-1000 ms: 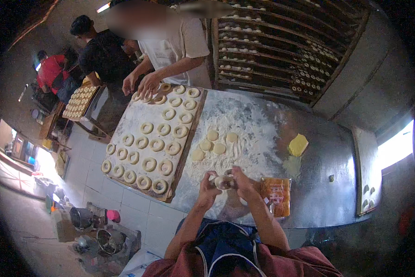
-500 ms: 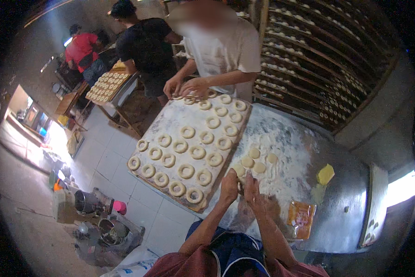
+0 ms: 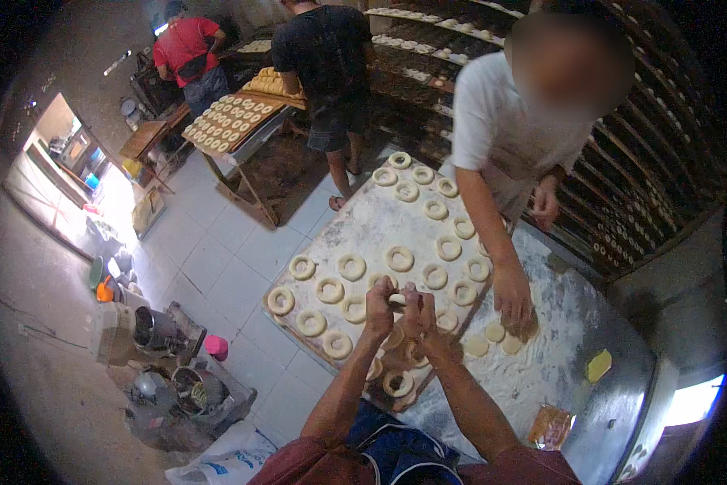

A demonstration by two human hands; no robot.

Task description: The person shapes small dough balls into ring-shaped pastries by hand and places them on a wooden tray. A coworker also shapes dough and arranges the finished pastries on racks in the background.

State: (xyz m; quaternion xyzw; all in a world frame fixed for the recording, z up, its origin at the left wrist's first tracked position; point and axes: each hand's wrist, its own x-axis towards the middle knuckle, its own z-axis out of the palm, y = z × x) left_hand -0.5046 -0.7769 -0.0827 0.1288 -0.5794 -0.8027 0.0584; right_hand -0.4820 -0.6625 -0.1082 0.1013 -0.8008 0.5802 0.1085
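Above the floured board [image 3: 363, 212], a small piece of pale dough [image 3: 397, 299] is pinched between my two hands. My left hand [image 3: 379, 310] closes on its left side and my right hand [image 3: 417, 315] on its right. Fingers hide most of the piece, so its full shape does not show. Several dough rings [image 3: 400, 259] lie in loose rows on the board around and below my hands. To the right, flat dough rounds [image 3: 494, 331] sit on the floured metal table [image 3: 501, 384], where a co-worker's hand [image 3: 515, 301] reaches down among them.
A co-worker in a white shirt [image 3: 501, 105] leans over the table's far side. On the right of the table are a yellow piece [image 3: 598, 365] and an orange plastic packet [image 3: 552, 426]. Another board of rings [image 3: 230, 121] stands far left. Pots [image 3: 189, 386] sit lower left.
My hands have moved from the table's dough rounds to over the board, carrying the dough. The view has swung left. The white-shirted co-worker's hand has gone from the board to the rounds.
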